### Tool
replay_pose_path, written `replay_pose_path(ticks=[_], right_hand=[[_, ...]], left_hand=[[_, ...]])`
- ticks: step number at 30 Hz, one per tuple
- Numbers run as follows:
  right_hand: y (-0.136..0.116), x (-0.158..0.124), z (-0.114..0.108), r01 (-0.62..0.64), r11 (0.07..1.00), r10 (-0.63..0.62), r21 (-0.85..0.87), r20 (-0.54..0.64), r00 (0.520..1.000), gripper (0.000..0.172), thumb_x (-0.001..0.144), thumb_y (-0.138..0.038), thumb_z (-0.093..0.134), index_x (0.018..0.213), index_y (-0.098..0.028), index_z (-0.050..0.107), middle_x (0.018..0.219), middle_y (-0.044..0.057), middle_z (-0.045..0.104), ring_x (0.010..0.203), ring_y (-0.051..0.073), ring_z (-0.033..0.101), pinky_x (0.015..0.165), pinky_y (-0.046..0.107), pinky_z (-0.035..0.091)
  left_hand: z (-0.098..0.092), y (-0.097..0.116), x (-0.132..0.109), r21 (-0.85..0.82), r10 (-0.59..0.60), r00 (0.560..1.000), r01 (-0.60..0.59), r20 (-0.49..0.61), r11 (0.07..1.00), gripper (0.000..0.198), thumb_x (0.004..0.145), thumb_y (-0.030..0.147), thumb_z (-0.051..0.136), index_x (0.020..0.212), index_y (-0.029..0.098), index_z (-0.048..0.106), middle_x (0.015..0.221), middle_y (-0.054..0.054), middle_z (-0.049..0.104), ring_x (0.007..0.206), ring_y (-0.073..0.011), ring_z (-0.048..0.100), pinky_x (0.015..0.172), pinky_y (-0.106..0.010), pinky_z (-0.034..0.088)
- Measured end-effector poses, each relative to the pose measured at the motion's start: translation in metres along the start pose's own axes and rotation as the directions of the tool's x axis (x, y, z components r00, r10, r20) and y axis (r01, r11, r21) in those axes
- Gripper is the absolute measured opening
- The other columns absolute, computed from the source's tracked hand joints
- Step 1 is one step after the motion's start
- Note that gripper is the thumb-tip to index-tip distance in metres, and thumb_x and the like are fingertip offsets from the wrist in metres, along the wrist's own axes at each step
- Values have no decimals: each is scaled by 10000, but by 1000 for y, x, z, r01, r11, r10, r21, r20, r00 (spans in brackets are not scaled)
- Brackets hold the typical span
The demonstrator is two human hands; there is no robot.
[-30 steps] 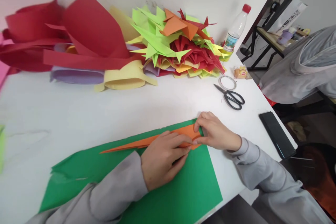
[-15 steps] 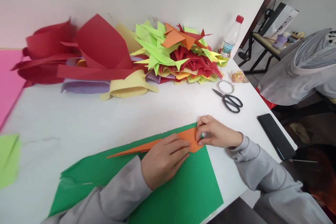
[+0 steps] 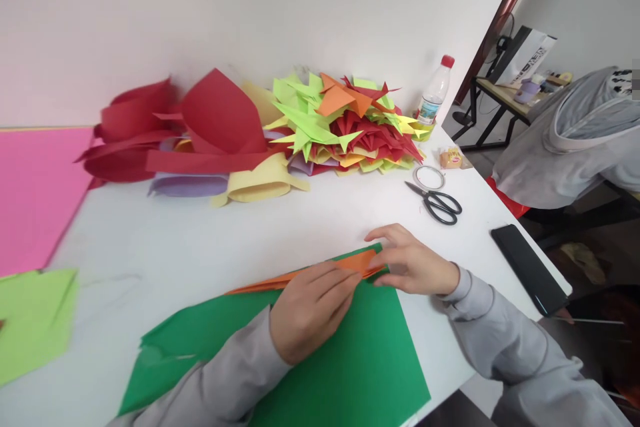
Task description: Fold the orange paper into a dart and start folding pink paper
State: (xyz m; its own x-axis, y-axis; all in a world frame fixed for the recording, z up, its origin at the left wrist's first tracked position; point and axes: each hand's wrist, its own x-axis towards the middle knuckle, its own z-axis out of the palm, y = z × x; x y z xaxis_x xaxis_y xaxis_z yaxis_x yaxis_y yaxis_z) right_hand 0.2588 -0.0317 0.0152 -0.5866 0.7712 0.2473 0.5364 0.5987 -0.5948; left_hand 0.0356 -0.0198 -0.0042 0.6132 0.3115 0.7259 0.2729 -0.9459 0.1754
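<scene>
Orange paper [image 3: 359, 261], atop green sheet [image 3: 370, 350]: folding underway, we judged. Left hand [image 3: 313, 310]: fingers lay together, grip unclear. Right hand [image 3: 416, 264]: fingers spread. Crease likely needed pressing.

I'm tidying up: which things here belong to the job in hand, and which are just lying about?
In use:
Narrow folded orange paper, left hand on it, right hand at one end
Green paper sheet beneath

Apparently lying about:
Black-handled pointed scissors
Rectangular black phone
Clear plastic red-capped bottle
Thin pale ring, probably tape
Spiky multicoloured folded paper pile (perhaps related)
Curved red paper shapes
</scene>
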Motion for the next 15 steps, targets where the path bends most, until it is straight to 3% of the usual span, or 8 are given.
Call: replay_pose_path(ticks=[1, 3, 5, 7, 9, 11, 13, 15], right_hand=[[-1, 1, 2, 22, 999, -21, 39, -38, 999, 122, 841, -270, 655, 936, -196, 671, 1146, 109, 597, 1088, 208, 525, 967, 409, 432], [-6, 2, 5, 7, 986, 9, 164, -98, 995, 155, 905, -292, 562, 900, -188, 678, 933, 79, 673, 886, 164, 601, 843, 331, 494], [-13, 2, 7, -91, 936, 138, 340, -117, 983, 222, 896, -358, 570, 859, -176, 692, 762, 47, 676, 685, 133, 599, 662, 260, 505], [-22, 1, 10, -217, 814, 296, 539, -64, 953, 273, 841, -426, 631, 822, -164, 702, 650, 19, 648, 559, 111, 563, 522, 222, 463], [-28, 0, 12, -291, 657, 383, 695, 24, 923, 315, 787, -465, 680, 805, -151, 703, 592, 0, 627, 497, 97, 542, 454, 204, 436], [-32, 0, 14, -315, 548, 416, 775, 74, 906, 328, 755, -468, 708, 790, -142, 697, 583, -4, 632, 474, 90, 547, 431, 193, 437], [-31, 0, 17, -332, 506, 444, 796, 89, 891, 319, 735, -452, 731, 769, -137, 694, 566, -7, 632, 454, 82, 544, 415, 183, 435], [-28, 1, 19, -363, 488, 479, 793, 104, 872, 316, 723, -444, 744, 761, -134, 698, 546, -12, 625, 432, 74, 529, 396, 175, 426]], left_hand=[[-5, 2, 5, -63, -75, 997, 73, -19, 995, 244, 876, 73, 498, 1045, 201, 620, 825, -51, 724, 704, -155, 638, 660, -282, 555], [-16, 7, 16, -194, -216, 976, 210, -9, 958, 208, 883, 90, 503, 987, 206, 641, 798, -41, 714, 679, -138, 629, 623, -247, 541], [-28, 13, 26, -264, -323, 944, 329, 64, 907, 178, 889, 129, 510, 935, 202, 666, 744, -25, 700, 634, -123, 618, 586, -220, 522], [-39, 17, 32, -300, -415, 896, 444, 160, 844, 152, 868, 187, 550, 910, 203, 695, 684, -3, 683, 569, -110, 595, 539, -205, 500], [-45, 19, 34, -345, -517, 811, 585, 273, 734, 135, 827, 241, 596, 870, 210, 721, 645, 12, 685, 533, -112, 588, 504, -204, 485], [-46, 18, 34, -398, -617, 684, 729, 390, 557, 145, 785, 291, 633, 836, 207, 739, 654, 5, 713, 557, -137, 618, 507, -220, 494], [-42, 14, 32, -432, -683, 563, 818, 465, 380, 182, 743, 332, 664, 816, 189, 749, 696, -20, 741, 617, -173, 653, 545, -251, 517], [-34, 9, 30, -445, -707, 491, 853, 509, 272, 203, 706, 348, 687, 788, 174, 753, 718, -37, 749, 656, -196, 666, 586, -279, 528]])
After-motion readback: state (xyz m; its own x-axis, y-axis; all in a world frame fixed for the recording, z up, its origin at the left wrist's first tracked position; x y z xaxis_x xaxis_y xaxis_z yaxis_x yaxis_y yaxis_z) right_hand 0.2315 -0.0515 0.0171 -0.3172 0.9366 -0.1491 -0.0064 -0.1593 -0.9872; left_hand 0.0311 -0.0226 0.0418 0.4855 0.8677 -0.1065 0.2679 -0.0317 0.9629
